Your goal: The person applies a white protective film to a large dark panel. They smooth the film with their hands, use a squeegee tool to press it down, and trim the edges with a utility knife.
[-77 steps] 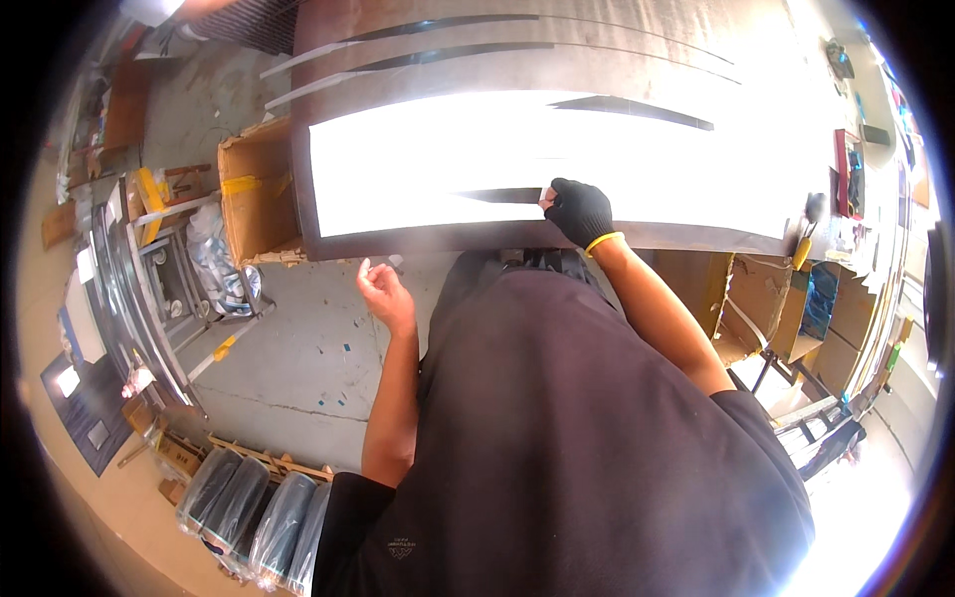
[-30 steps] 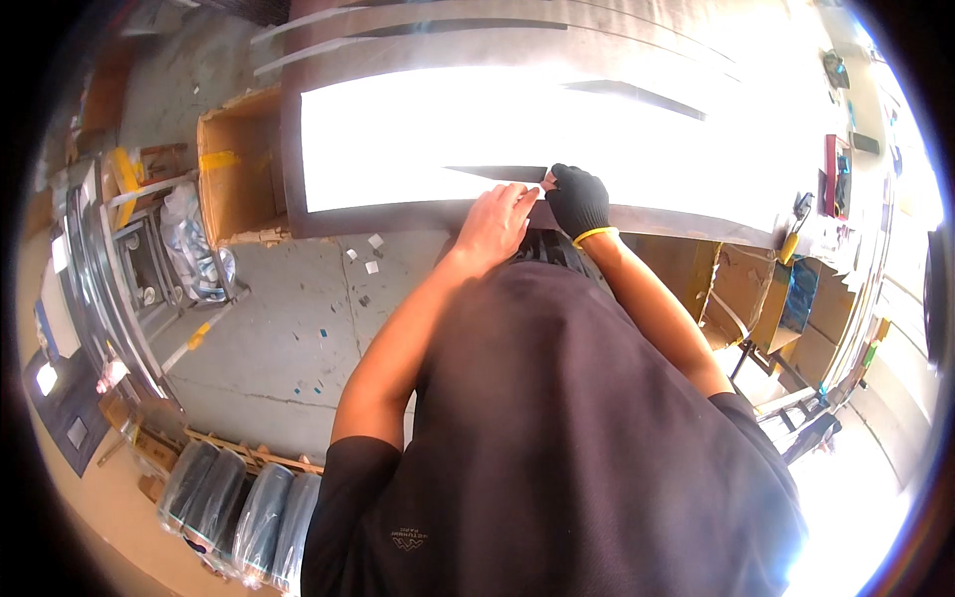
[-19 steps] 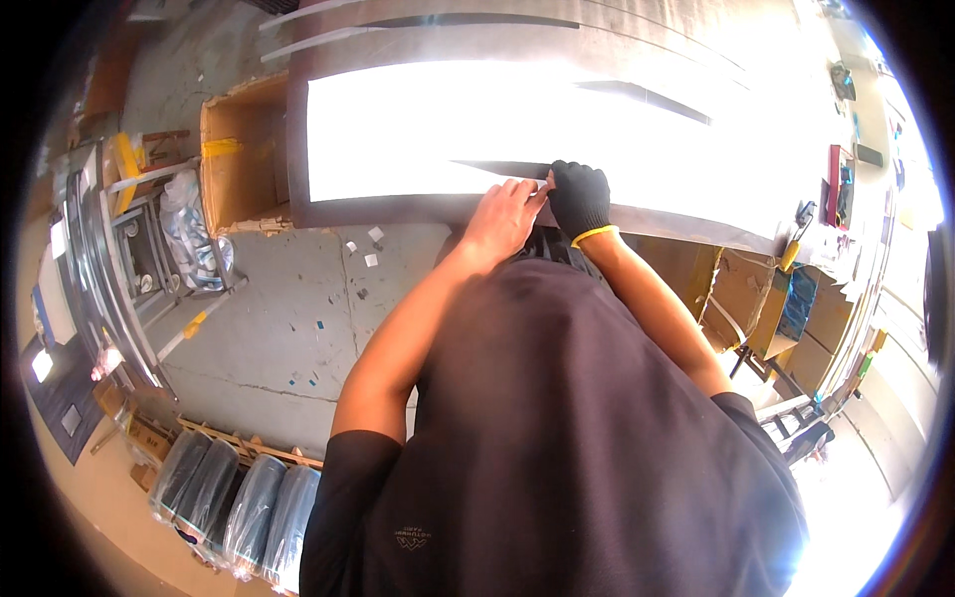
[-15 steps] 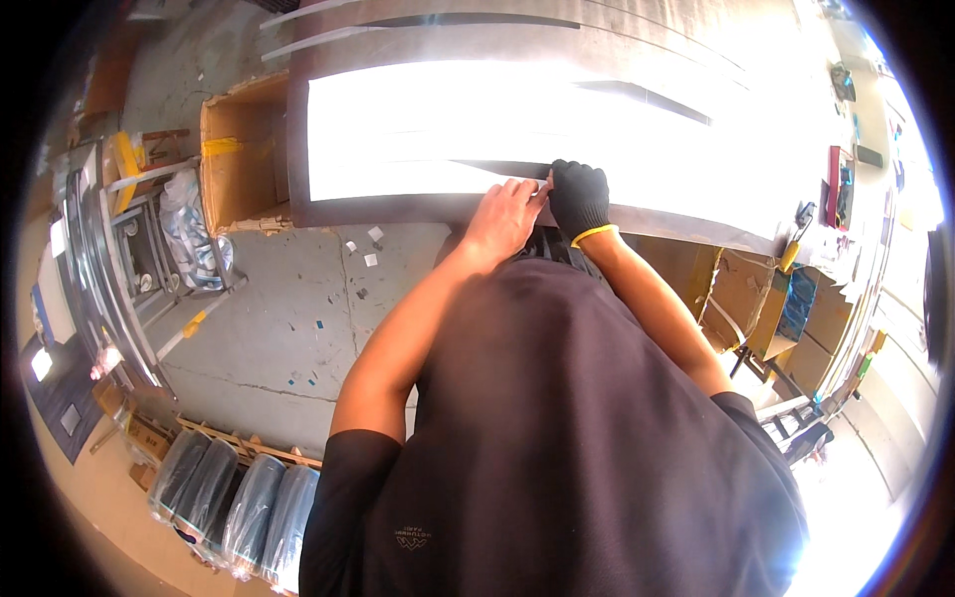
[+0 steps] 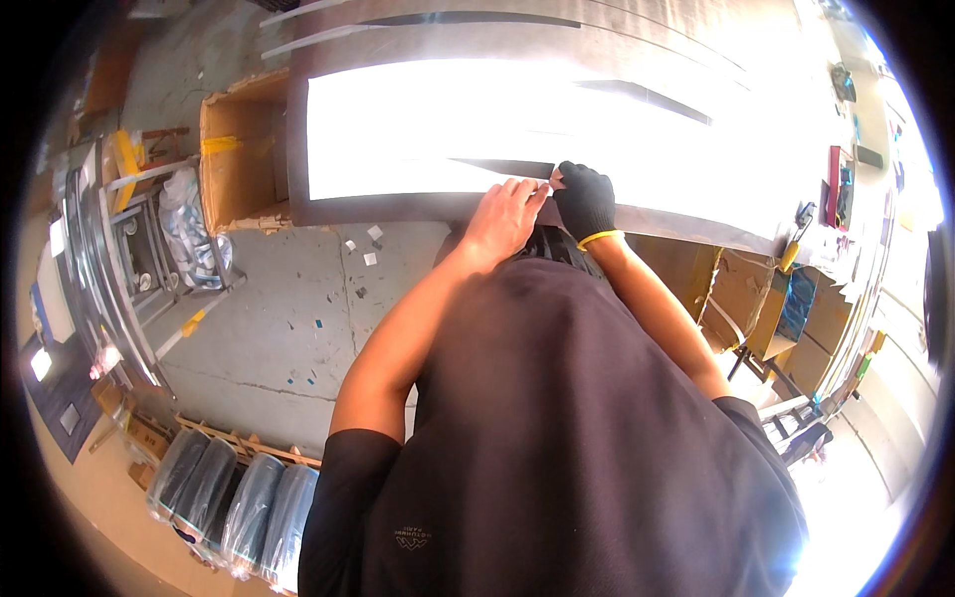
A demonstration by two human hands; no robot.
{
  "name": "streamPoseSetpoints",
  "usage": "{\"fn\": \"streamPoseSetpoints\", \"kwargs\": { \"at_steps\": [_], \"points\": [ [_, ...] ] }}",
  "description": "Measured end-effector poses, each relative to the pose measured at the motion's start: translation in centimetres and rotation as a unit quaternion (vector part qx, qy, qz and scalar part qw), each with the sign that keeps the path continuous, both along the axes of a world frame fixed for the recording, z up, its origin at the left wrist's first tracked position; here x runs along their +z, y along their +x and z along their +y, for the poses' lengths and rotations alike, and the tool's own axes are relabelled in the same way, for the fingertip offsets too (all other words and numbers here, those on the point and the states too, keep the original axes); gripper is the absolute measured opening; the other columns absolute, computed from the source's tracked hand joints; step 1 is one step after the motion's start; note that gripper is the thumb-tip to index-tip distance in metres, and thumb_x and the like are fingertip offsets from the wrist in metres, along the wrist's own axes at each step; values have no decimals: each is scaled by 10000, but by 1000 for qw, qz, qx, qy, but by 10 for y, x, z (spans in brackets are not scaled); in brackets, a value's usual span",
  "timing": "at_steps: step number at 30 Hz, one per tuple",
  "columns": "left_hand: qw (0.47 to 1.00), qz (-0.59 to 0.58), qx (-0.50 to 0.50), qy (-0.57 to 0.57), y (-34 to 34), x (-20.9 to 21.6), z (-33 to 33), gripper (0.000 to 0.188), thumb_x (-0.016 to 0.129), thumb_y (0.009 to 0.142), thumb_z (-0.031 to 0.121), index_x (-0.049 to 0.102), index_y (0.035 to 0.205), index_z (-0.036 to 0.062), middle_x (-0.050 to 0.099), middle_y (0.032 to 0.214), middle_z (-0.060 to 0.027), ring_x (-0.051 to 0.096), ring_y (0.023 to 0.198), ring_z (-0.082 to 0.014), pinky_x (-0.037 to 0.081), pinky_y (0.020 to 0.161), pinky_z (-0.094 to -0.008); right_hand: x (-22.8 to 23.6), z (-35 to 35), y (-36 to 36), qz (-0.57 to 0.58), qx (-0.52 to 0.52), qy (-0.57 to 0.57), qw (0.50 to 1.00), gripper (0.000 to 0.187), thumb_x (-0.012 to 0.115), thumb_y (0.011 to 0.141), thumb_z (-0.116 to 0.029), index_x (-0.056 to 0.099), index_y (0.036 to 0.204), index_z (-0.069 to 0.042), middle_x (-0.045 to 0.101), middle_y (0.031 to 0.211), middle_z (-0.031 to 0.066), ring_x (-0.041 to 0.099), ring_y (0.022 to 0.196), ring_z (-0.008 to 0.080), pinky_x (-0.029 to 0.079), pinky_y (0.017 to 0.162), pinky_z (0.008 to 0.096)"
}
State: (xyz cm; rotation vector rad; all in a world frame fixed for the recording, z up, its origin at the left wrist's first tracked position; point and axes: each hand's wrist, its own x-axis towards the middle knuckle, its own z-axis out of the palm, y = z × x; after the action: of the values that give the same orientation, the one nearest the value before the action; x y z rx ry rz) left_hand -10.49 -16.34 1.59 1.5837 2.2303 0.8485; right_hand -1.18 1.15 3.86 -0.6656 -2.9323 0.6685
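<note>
A brightly lit white sheet point(image 5: 418, 109) lies along a dark-edged bench point(image 5: 378, 212). At its near edge my two hands meet almost fingertip to fingertip. My left hand point(image 5: 505, 217) is bare, its fingers bent together in a pinch. My right hand point(image 5: 585, 199) wears a black glove with a yellow cuff; bare thumb and fingertips show, closed toward the left fingertips. Whatever lies between the fingers is too small and washed out to name. A narrow dark strip point(image 5: 512, 168) on the sheet runs up to the right hand.
An open cardboard box point(image 5: 244, 164) stands at the bench's left end. Farther left is a metal rack point(image 5: 134, 239) with a plastic-wrapped bundle. Plastic-wrapped rolls point(image 5: 254, 507) lie lower left. Scraps dot the grey floor point(image 5: 259, 328). Cardboard boxes point(image 5: 761, 298) sit at right, below the bench.
My right hand has shifted slightly right and turned, so its bare fingertips show more. My left hand has stayed nearly in place.
</note>
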Motion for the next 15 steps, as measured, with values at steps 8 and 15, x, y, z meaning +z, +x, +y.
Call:
{"fn": "streamPoseSetpoints", "kwargs": {
  "at_steps": [8,15],
  "points": [
    [1000,10,2,-3,1,2,-1,494,670,942,60,617,1433,81,658,1158,-140,653,1072,-372,553,926,-504,-6,-3,-7,-93,59,123,986,68,671,964,-197,694,962,-133,738,842,95,731,814,327,507,741,489],
    [997,78,-2,-25,1,3,-2,364,574,1072,174,661,1414,82,623,1191,-39,616,1103,-235,527,887,-400,-5,-3,-6,-134,39,100,985,75,649,988,-191,686,998,-126,739,881,104,728,853,345,505,765,513]
  ]
}}
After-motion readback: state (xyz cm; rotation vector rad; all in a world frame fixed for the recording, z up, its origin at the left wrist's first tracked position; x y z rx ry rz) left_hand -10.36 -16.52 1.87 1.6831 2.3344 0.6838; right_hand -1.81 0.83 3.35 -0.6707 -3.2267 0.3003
